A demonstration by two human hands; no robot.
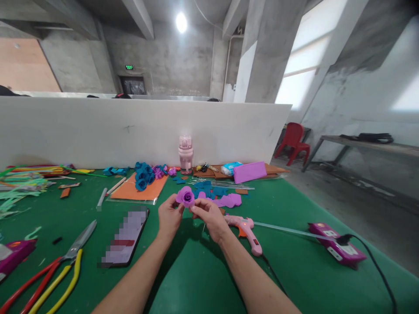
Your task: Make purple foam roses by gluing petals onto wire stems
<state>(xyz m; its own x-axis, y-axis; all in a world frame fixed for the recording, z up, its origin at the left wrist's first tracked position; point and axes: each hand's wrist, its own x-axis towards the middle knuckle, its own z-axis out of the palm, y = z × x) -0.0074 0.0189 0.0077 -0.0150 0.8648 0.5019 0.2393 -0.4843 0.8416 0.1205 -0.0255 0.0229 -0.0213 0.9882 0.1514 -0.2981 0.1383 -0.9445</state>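
Fingers of left hand and right hand are closed around purple foam rose, held above the green table, just left of pink glue gun.

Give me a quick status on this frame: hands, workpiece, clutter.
Left hand and right hand both pinching purple foam rose above green table. Pink glue gun lying beside right hand. Scissors, phone left.

The rose sits between both hands, scissors left, glue gun right, bottle behind.
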